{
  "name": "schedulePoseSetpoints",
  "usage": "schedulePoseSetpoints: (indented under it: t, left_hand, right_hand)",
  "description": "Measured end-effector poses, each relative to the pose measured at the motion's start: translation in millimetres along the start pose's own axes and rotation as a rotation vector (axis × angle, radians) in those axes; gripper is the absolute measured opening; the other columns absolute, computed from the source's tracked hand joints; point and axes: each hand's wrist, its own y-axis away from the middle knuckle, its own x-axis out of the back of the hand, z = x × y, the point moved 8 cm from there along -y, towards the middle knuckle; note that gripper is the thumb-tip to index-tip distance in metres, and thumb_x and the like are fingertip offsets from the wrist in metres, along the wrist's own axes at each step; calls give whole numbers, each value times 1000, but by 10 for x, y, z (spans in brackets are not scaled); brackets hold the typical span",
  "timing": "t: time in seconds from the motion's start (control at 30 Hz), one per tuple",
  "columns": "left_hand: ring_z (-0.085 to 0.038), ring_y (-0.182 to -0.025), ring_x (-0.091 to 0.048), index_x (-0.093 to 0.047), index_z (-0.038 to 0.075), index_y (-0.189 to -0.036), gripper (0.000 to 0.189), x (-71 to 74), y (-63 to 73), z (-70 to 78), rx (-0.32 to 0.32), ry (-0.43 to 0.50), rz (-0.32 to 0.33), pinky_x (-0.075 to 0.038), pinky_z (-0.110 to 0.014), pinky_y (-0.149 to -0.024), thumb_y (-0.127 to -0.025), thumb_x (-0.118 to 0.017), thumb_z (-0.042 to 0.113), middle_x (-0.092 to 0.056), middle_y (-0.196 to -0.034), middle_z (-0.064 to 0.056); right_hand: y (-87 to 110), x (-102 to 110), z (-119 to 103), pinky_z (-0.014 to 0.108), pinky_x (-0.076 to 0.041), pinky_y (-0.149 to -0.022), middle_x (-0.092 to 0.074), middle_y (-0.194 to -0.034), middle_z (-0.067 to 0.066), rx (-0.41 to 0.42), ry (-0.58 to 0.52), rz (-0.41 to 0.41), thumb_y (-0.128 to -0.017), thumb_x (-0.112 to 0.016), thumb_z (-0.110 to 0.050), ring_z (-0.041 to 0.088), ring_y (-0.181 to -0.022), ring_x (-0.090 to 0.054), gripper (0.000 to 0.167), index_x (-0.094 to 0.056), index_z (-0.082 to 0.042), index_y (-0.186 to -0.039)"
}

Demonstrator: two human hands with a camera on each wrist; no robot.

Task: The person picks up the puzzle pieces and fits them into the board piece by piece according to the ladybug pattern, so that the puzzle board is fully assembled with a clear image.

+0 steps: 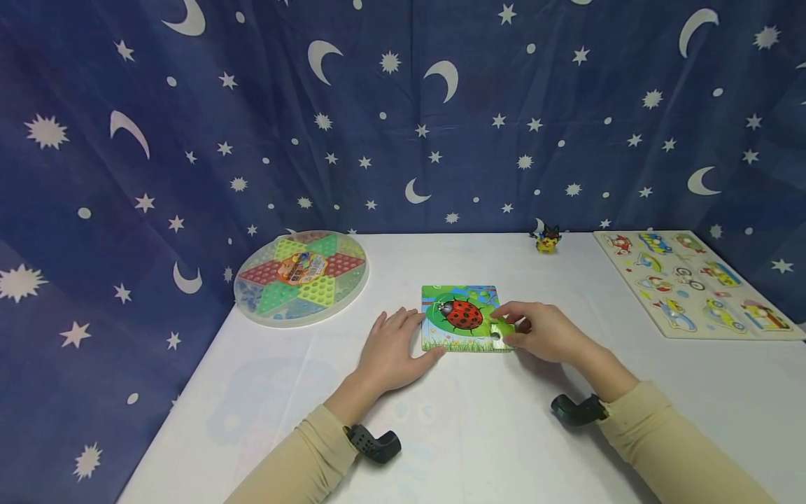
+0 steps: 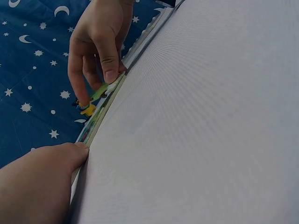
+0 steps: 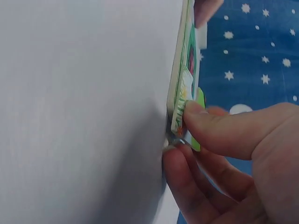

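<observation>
A ladybug jigsaw puzzle (image 1: pixel 462 315) lies on the white table in front of me. My left hand (image 1: pixel 392 350) rests beside it with the fingers extended, thumb at the lower left edge and fingertips at the left side. At the lower right corner, my right hand (image 1: pixel 548 332) pinches a green puzzle piece (image 1: pixel 502 329) between thumb and fingers. The right wrist view shows this piece (image 3: pixel 183 98) tilted up from the board, its grass-printed edge by the thumb. Part of it is hidden behind the fingers.
A round Chinese checkers board (image 1: pixel 302 276) lies at the back left. A small yellow and black figure (image 1: pixel 547 239) stands near the back edge. To the right is a wooden picture board (image 1: pixel 699 283). A blue star-and-moon cloth (image 1: pixel 378 168) hangs behind the table.
</observation>
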Motion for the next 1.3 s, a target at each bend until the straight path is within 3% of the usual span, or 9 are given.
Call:
schedulePoseSetpoints:
  t: [0.27, 0.47, 0.63, 0.87, 0.97, 1.1, 1.3]
  left_hand:
    - [-30, -146, -38, -52, 11, -149, 76, 1, 7, 8, -4, 1, 6, -18, -52, -124, -94, -60, 62, -51, -152, -10]
    - [-30, -146, -39, -53, 11, -149, 76, 10, 2, 31, -12, -4, 12, -19, -52, -123, -94, -60, 62, -51, -151, -10]
    - [-30, -146, -38, -53, 11, -149, 76, 1, 0, 35, -11, -8, 8, -19, -51, -124, -94, -60, 62, -51, -151, -10]
    - [-30, -146, -38, -53, 11, -149, 76, 5, 10, 41, -6, -6, 3, -19, -52, -124, -93, -61, 62, -51, -151, -10]
    - [-30, -146, -38, -53, 11, -149, 76, 8, 13, 43, -5, -7, 2, -19, -52, -124, -93, -61, 62, -51, -151, -9]
    - [-30, -146, -38, -53, 11, -149, 76, 5, 12, 44, -3, -10, 0, -19, -51, -124, -93, -61, 62, -51, -151, -9]
    - [-30, -146, -39, -53, 11, -149, 75, 3, 13, 40, -5, -11, 0, -19, -52, -123, -94, -61, 62, -51, -151, -10]
  right_hand:
    - [-38, -42, -188, 34, -46, -68, -70, -106, 8, 80, 89, 45, -88, -78, -6, 16, -74, -54, 41, -71, -9, -128]
    - [-41, -50, -244, 33, -43, -64, -65, -93, 3, 87, 111, 51, -88, -79, -6, 15, -71, -51, 43, -70, -6, -129]
    - [-43, -64, -268, 35, -44, -63, -64, -93, 4, 91, 112, 45, -87, -80, -6, 17, -72, -52, 41, -71, -6, -127]
    - [-17, -76, -269, 43, -53, -76, -67, -112, 12, 99, 137, 64, -86, -82, -9, 24, -90, -61, 27, -80, -11, -112]
    - [-10, -80, -280, 43, -54, -76, -69, -107, 7, 102, 161, 62, -86, -82, -11, 22, -88, -62, 24, -82, -13, -110]
    - [13, -84, -337, 44, -56, -80, -72, -100, 2, 165, 232, 73, -85, -84, -11, 20, -90, -65, 22, -83, -14, -108]
    - [63, -81, -427, 41, -57, -75, -71, -95, 0, 262, 282, 102, -85, -83, -9, 18, -85, -65, 20, -84, -13, -105]
